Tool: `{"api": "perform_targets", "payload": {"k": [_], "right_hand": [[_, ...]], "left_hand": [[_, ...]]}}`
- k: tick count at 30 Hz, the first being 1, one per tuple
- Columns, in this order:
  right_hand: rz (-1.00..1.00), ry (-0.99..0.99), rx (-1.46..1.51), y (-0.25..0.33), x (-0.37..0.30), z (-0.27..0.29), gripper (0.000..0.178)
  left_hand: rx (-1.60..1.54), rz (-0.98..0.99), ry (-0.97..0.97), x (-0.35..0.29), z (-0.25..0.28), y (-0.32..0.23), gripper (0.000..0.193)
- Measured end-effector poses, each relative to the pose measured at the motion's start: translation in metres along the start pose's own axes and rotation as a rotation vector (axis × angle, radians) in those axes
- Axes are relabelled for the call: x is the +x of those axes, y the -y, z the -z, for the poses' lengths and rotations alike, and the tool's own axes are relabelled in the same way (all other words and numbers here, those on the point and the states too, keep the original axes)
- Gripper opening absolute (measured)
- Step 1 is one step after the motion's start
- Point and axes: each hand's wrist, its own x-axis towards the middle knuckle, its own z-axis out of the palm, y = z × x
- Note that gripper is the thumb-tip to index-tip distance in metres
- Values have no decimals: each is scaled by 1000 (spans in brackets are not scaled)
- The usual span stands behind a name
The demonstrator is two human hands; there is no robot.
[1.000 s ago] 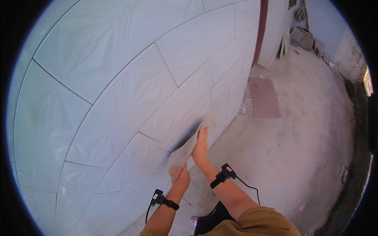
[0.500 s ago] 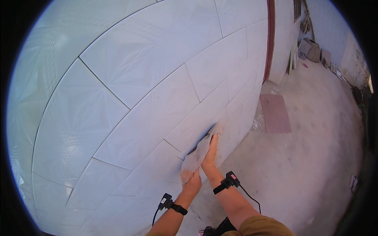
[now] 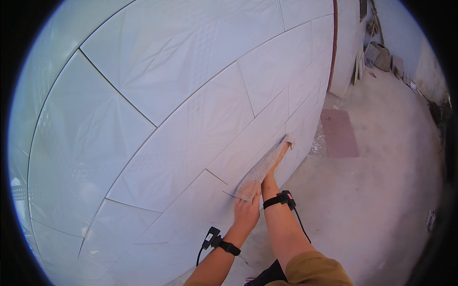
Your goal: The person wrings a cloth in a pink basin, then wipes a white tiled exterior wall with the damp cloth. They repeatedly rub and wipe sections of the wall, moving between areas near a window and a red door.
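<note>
Beige cloth [image 3: 262,171] has shifted farther along the tiled wall [image 3: 181,133], its near end touching the left hand [image 3: 247,212], right edge along the right hand [image 3: 275,167]; whether either clamps it, I cannot tell.

Outdoor yard, tiled wall [image 3: 181,138], concrete ground [image 3: 391,190]

Slanted greyish cloth [image 3: 259,175], apparently rumpled
</note>
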Motion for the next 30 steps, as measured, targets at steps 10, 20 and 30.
{"api": "perform_targets", "payload": {"k": [10,20,30], "right_hand": [[-391,-33,266,44,21,-5,54],[224,356,-109,98,4,-38,46],[973,562,-178,181,8,-120,37]], "left_hand": [[-167,-44,-5,40,-1,-8,51],[-255,-26,-188,3,1,14,52],[-96,21,-462,5,-32,34,61]]}}
